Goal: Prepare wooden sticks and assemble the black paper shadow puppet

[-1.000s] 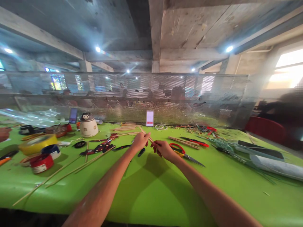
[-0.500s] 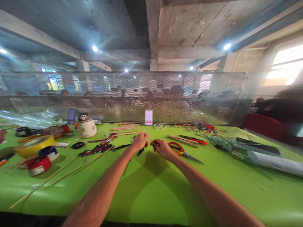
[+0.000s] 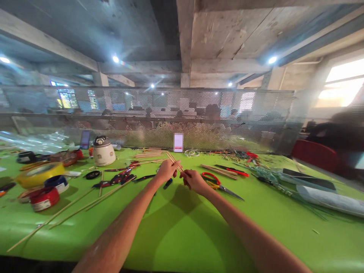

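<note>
Thin wooden sticks (image 3: 174, 159) slant up and left between my two hands, above the green table. My left hand (image 3: 168, 170) is closed around them. The fingers of my right hand (image 3: 191, 178) pinch their lower end. Red-handled scissors (image 3: 227, 190) lie just right of my right hand, with a bundle of sticks (image 3: 218, 171) behind them. A black cutter (image 3: 145, 178) rests left of my left hand. More sticks (image 3: 150, 155) lie behind my hands.
On the left are a yellow tape roll (image 3: 41, 174), a red tape roll (image 3: 44, 198), a white pot (image 3: 104, 153) and long sticks (image 3: 82, 208). A phone (image 3: 178, 142) stands at the back. A white roll (image 3: 330, 199) lies right. A perforated screen (image 3: 159, 110) rises behind.
The sticks between my hands now show as a slightly spread pair, where one was visible before. My fingers have shifted a little along them. The view has moved slightly.
</note>
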Tool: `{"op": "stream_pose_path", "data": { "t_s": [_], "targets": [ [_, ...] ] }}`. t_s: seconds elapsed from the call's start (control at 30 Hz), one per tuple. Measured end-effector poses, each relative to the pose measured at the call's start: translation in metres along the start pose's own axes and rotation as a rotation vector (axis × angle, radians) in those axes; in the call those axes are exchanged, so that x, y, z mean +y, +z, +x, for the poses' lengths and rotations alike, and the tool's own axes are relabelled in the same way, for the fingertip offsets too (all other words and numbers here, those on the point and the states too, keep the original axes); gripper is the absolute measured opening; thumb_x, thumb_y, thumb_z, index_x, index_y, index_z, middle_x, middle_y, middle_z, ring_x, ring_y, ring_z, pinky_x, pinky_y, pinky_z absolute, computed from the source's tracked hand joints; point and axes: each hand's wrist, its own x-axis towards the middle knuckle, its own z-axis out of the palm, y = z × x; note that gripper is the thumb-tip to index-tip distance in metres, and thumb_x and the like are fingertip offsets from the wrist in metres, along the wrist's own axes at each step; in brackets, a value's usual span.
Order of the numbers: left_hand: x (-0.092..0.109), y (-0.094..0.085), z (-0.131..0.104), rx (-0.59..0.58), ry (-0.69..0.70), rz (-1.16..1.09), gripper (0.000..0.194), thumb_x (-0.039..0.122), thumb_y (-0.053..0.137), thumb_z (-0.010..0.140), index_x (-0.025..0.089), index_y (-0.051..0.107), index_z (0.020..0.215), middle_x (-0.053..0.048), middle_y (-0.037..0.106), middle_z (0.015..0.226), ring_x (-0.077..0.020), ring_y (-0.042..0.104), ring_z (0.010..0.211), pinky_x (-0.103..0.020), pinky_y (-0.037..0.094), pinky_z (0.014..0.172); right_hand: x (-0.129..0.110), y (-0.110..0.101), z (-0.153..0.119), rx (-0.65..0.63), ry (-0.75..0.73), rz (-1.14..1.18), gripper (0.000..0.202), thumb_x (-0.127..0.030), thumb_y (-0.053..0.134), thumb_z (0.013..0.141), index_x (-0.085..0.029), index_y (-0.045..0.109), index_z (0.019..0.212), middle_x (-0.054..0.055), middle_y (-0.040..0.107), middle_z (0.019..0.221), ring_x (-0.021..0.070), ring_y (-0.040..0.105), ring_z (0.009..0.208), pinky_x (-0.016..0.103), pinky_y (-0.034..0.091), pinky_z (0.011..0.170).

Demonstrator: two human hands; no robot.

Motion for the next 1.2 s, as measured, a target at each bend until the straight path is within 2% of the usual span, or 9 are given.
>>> {"op": "stream_pose_path", "data": {
  "t_s": [0.2,0.47,0.83,1.0,1.2],
  "targets": [
    [-0.001,0.001,-0.001,0.056,0.013,0.119,0.063,0.049,0.043,0.095,0.018,0.053,0.04,-0.002,0.05,0.035,-0.0138,0.049,0.039,-0.026,0.039,0.057,0.003,0.0,0.0,-0.006,0.005,-0.015,0.031,-0.04,0.049,0.095,-0.016,0.059,0.078,-0.002,0.057,0.058,0.0086,0.045,0.043,0.021,0.035,0.043],
    [-0.003,0.004,0.0,0.055,0.021,0.179,0.061,0.046,0.044,0.096,0.019,0.052,0.041,-0.002,0.05,0.036,-0.0143,0.05,0.041,-0.025,0.038,0.059,0.001,0.0,-0.001,-0.016,0.022,-0.044,0.034,-0.043,0.052,0.096,-0.015,0.06,0.078,-0.005,0.055,0.057,0.0087,0.046,0.045,0.022,0.037,0.047],
    [0.008,0.001,-0.004,0.078,-0.066,0.218,0.064,0.058,0.038,0.095,0.02,0.051,0.044,-0.004,0.054,0.04,-0.0185,0.056,0.046,-0.027,0.039,0.058,-0.007,0.002,-0.003,0.023,0.02,-0.04,0.028,-0.036,0.051,0.091,-0.016,0.062,0.075,-0.003,0.053,0.055,0.009,0.042,0.044,0.022,0.031,0.045],
    [0.011,0.001,-0.006,0.052,-0.097,0.226,0.062,0.045,0.034,0.098,0.02,0.052,0.044,-0.005,0.057,0.041,-0.0175,0.057,0.047,-0.026,0.041,0.061,-0.009,0.002,-0.005,0.034,0.021,-0.043,0.033,-0.04,0.052,0.089,-0.018,0.057,0.066,-0.003,0.05,0.052,0.0095,0.042,0.043,0.022,0.032,0.046],
    [0.01,0.002,-0.005,0.01,-0.086,0.202,0.061,0.034,0.031,0.097,0.021,0.052,0.042,-0.006,0.058,0.043,-0.0195,0.06,0.051,-0.028,0.045,0.071,-0.012,0.004,-0.008,0.009,0.006,-0.076,0.035,-0.047,0.053,0.088,-0.018,0.056,0.069,-0.002,0.052,0.055,0.0104,0.042,0.048,0.023,0.03,0.048]
  ]
}}
